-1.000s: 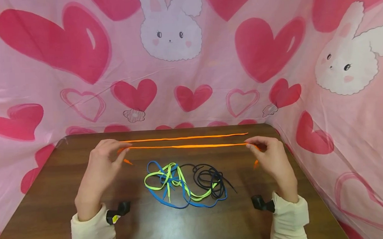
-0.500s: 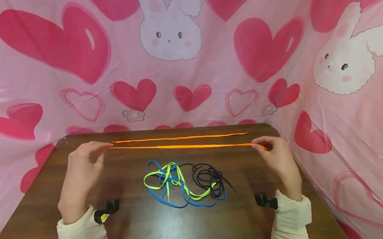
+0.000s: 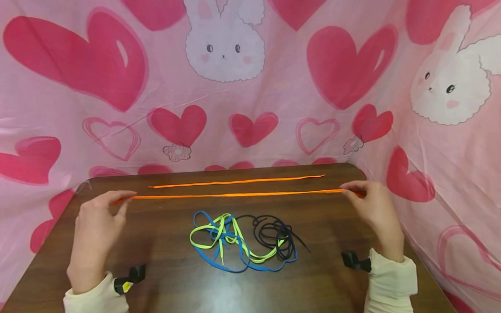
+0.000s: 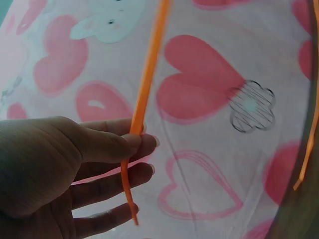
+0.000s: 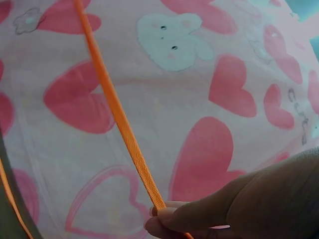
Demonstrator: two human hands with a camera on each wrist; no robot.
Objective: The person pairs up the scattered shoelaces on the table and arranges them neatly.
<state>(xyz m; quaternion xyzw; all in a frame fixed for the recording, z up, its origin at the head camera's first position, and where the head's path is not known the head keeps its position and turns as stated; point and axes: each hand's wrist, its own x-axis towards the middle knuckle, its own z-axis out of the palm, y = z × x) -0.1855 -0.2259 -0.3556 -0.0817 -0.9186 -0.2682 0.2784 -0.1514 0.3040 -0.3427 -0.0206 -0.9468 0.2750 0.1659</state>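
An orange shoelace (image 3: 239,195) is stretched taut and nearly level between the two hands in the head view. My left hand (image 3: 97,233) pinches it near one end between thumb and fingers. In the left wrist view a short tail of the shoelace (image 4: 126,184) hangs past the thumb. At the other side my right hand (image 3: 374,211) pinches the shoelace between thumb and fingertips, and a bit of it shows beyond the grip in the right wrist view. Behind it, a second orange shoelace (image 3: 235,182) lies straight along the far part of the table.
On the brown table (image 3: 181,299), a loose tangle of a yellow-green shoelace (image 3: 201,247), a blue shoelace (image 3: 221,267) and a black cord (image 3: 274,223) lies in the middle. A pink cloth (image 3: 281,90) with hearts and rabbits hangs behind the table and along its right side.
The hands have moved apart, the left hand leftward and the right hand slightly rightward. More of the held orange shoelace now spans between them, and the tails beyond the fingers have become shorter.
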